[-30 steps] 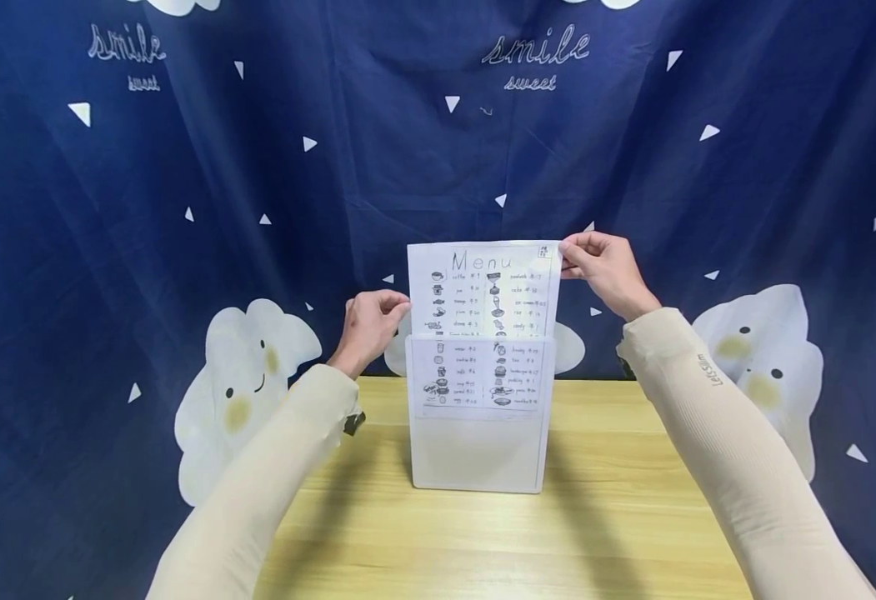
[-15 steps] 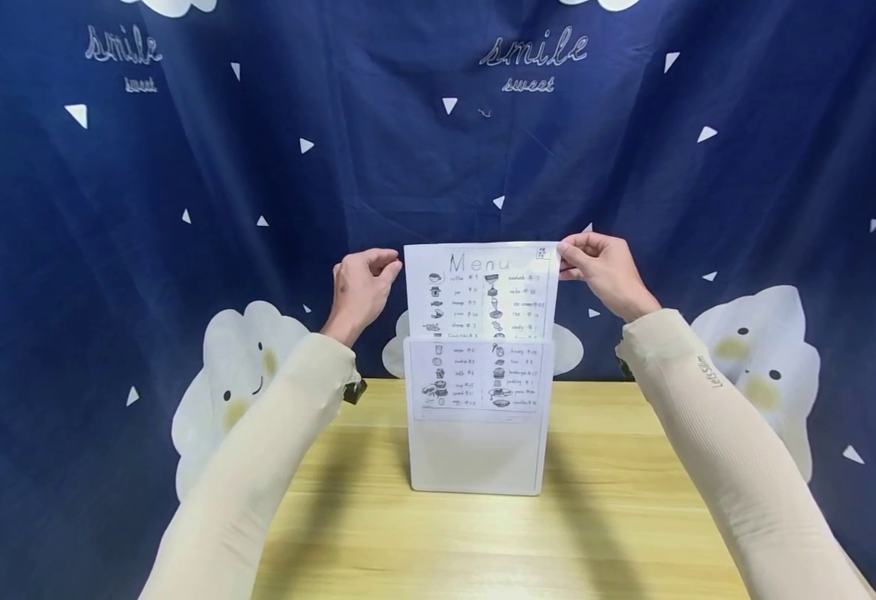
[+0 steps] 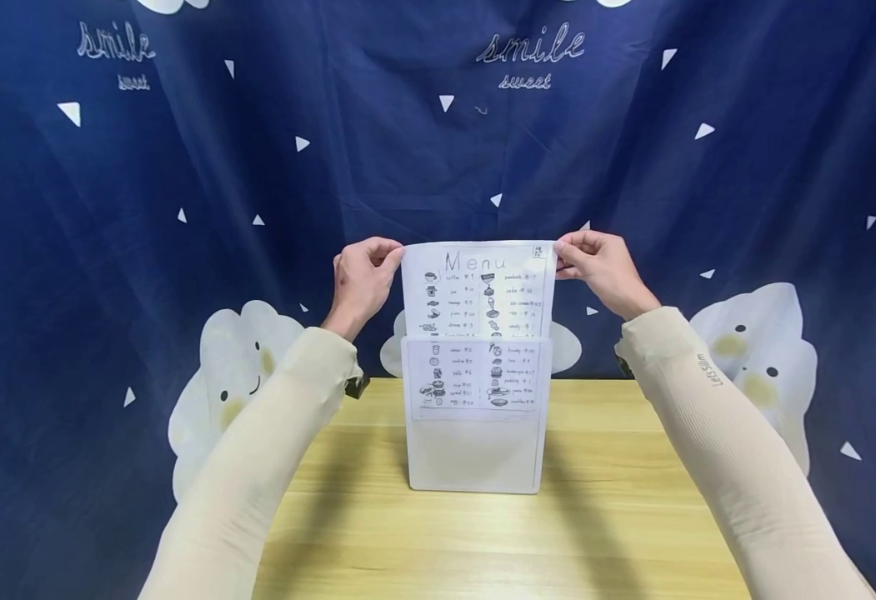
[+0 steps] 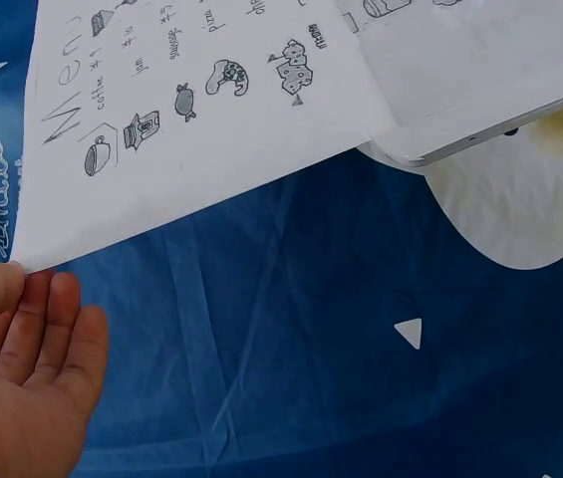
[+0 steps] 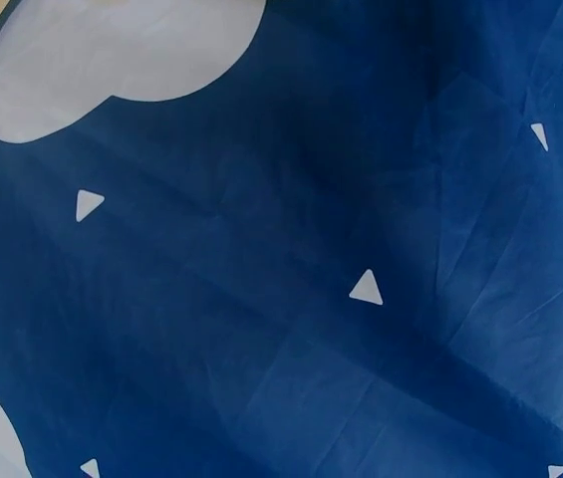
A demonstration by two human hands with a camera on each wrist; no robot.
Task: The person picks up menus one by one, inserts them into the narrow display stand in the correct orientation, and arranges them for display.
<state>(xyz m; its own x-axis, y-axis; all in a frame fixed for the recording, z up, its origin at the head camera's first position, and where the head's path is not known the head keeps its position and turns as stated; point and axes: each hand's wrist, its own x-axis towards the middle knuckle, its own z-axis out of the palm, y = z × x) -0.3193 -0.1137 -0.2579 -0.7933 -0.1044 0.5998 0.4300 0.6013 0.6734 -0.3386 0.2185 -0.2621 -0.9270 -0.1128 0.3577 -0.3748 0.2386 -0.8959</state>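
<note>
A paper menu sheet (image 3: 462,292) with small drawings and prices stands upright, its lower part inside a clear upright sign holder (image 3: 475,454). The upper part of the sheet sticks out above the holder's top edge. My left hand (image 3: 362,279) pinches the sheet's upper left corner between thumb and index finger; the left wrist view shows this hand (image 4: 37,358) at the corner with the other fingers behind. At the upper right corner my right hand (image 3: 601,268) pinches the paper too. The right wrist view shows neither the hand nor the sheet.
The holder stands on a light wooden table (image 3: 475,542). Behind it hangs a dark blue curtain (image 3: 422,158) printed with white triangles, clouds and lettering. Both forearms wear cream sleeves (image 3: 723,433).
My left hand has risen from the sheet's left edge, come off the paper briefly, and now pinches the upper left corner. The right hand has kept its grip; the sheet stays about the same height.
</note>
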